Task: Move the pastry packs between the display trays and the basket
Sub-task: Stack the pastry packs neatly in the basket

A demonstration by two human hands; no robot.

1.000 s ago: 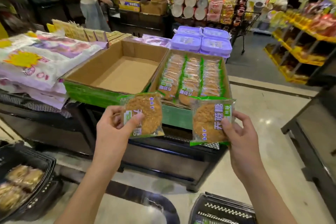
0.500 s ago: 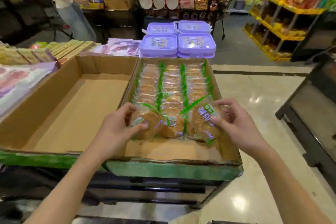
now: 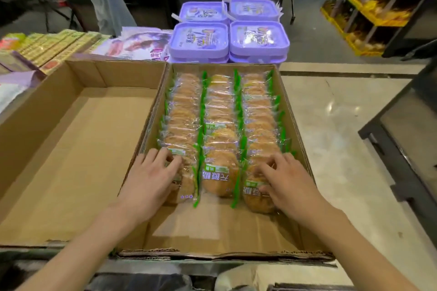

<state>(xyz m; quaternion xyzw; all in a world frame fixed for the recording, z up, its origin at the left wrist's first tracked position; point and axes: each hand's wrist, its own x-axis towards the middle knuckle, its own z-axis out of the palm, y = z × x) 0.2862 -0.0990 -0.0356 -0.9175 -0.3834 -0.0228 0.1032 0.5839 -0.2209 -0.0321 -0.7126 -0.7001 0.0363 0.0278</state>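
Note:
The right cardboard tray (image 3: 212, 229) holds three rows of clear, green-edged pastry packs (image 3: 220, 111). My left hand (image 3: 151, 179) lies over the nearest pack of the left row (image 3: 188, 188), fingers curled on its far edge. The nearest pack of the right row (image 3: 254, 202) is pinched between the fingers and thumb of my right hand (image 3: 287, 183). Between my hands lies the front pack of the middle row (image 3: 220, 177), untouched. The left cardboard tray (image 3: 78, 149) has nothing in it. I cannot make out the basket.
Stacked purple lidded tubs (image 3: 227, 38) stand just behind the right tray. Flat boxes and bags (image 3: 54, 47) lie behind the left tray. A person (image 3: 104, 0) stands at the back left. Yellow shelves (image 3: 378, 7) and a black stand (image 3: 402, 149) border the aisle floor on the right.
Both hands carried a pack each from in front of the display down into the right tray. The packs now lie at the near ends of the left and right rows.

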